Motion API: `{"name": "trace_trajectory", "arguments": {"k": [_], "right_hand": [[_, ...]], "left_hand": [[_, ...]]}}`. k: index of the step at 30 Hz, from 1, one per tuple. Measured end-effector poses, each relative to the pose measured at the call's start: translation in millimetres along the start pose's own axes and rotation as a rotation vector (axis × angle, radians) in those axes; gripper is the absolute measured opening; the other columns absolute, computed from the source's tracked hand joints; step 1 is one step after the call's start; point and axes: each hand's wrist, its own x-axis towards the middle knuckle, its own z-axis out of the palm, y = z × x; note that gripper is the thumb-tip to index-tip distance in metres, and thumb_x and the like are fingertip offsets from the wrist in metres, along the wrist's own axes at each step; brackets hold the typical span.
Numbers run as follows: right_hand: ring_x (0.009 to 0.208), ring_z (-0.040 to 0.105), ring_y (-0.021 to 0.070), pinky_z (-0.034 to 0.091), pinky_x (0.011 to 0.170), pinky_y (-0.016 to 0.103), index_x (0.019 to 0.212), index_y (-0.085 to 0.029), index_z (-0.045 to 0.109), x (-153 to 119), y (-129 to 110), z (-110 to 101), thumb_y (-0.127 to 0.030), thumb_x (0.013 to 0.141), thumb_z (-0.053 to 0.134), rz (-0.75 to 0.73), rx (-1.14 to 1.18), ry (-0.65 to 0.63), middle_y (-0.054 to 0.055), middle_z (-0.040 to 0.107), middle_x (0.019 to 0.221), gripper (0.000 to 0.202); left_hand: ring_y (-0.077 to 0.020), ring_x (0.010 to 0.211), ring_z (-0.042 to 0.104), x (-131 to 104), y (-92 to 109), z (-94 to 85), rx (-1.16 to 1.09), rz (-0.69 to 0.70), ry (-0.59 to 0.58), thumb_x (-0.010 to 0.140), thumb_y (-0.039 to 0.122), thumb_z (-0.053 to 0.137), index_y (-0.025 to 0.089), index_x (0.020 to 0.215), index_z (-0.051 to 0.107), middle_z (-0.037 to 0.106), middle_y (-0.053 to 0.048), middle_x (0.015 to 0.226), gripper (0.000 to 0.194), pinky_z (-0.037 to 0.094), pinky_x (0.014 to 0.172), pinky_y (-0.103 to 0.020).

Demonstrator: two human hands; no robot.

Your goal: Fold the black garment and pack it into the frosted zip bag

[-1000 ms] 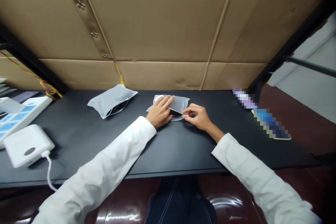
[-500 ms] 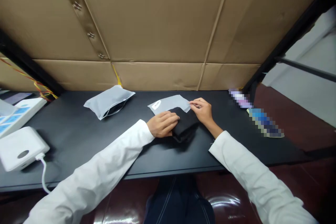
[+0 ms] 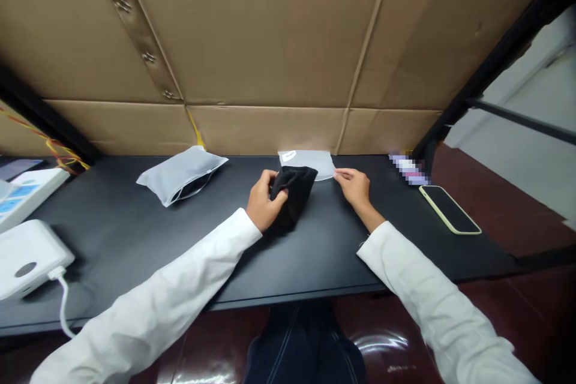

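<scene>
Between its thumb and fingers, my left hand (image 3: 265, 201) grips a folded black cloth (image 3: 294, 192), tilted up off the dark table. Behind the cloth lies a flat, translucent plastic bag (image 3: 310, 162) with a white label at its upper left; the cloth covers part of its near edge. My right hand (image 3: 354, 186) pinches the right corner of this bag between thumb and fingertips. To the left, a second frosted bag (image 3: 182, 171) lies on the table with its mouth gaping toward the right and something dark showing inside.
At the left stand a white boxy device (image 3: 33, 258) with a cable and a white power strip (image 3: 31, 198). A phone (image 3: 450, 210) lies at the right, near a blurred-out pinkish item (image 3: 410, 169). Cardboard (image 3: 270, 42) walls the back of the black table (image 3: 180, 264).
My left hand has lifted and tilted the black cloth, turning from lying flat on it to gripping it. The bag has moved back and to the right, its corner still in my right hand.
</scene>
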Motion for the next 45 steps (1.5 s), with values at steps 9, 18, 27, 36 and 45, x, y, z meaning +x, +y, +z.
{"name": "trace_trajectory", "arguments": {"k": [9, 18, 27, 36, 45], "right_hand": [[0.072, 0.066, 0.0191, 0.055, 0.069, 0.034, 0.114, -0.018, 0.067, -17, -34, 0, -0.046, 0.083, 0.063, -0.105, -0.008, -0.053, 0.009, 0.069, 0.092, 0.043], [0.084, 0.069, 0.0224, 0.055, 0.072, 0.034, 0.135, -0.024, 0.053, -31, -47, -2, -0.079, 0.086, 0.032, 0.232, 0.459, -0.837, 0.006, 0.073, 0.097, 0.076], [0.126, 0.054, 0.0255, 0.04, 0.111, 0.04, 0.129, -0.026, 0.06, -14, -46, -21, -0.05, 0.079, 0.072, 0.158, 0.306, -0.754, 0.004, 0.061, 0.134, 0.057], [0.118, 0.061, 0.0279, 0.042, 0.108, 0.046, 0.114, -0.021, 0.071, 2, -24, -31, -0.028, 0.07, 0.077, 0.059, 0.178, -0.712, 0.008, 0.07, 0.117, 0.045], [0.097, 0.069, 0.0254, 0.053, 0.092, 0.04, 0.108, -0.022, 0.075, 0, -21, -30, -0.026, 0.067, 0.081, -0.023, 0.064, -0.626, 0.007, 0.075, 0.103, 0.042]], "left_hand": [[-0.0127, 0.073, 0.061, 9, -9, 1.6, -0.793, -0.591, -0.092, 0.074, 0.04, 0.07, 0.023, 0.115, 0.053, 0.059, 0.0, 0.088, 0.048, 0.048, 0.063, -0.022], [-0.0131, 0.079, 0.057, 6, -9, -0.8, -0.717, -0.393, -0.312, 0.073, 0.034, 0.072, 0.02, 0.106, 0.06, 0.059, 0.0, 0.094, 0.038, 0.044, 0.067, -0.022], [-0.0192, 0.087, 0.058, 31, -36, -31.2, -0.284, -0.282, -0.656, 0.07, 0.045, 0.075, 0.014, 0.065, 0.063, 0.062, -0.006, 0.093, 0.033, 0.046, 0.082, -0.031], [-0.0274, 0.118, 0.055, 46, -61, -62.3, -0.257, 0.046, -0.904, 0.078, 0.04, 0.072, 0.016, 0.068, 0.068, 0.064, -0.013, 0.121, 0.026, 0.038, 0.106, -0.04], [-0.0221, 0.102, 0.063, 36, -33, -59.3, -0.533, -0.038, -1.006, 0.081, 0.04, 0.073, 0.017, 0.128, 0.056, 0.065, -0.016, 0.119, 0.055, 0.048, 0.091, -0.036]]}}
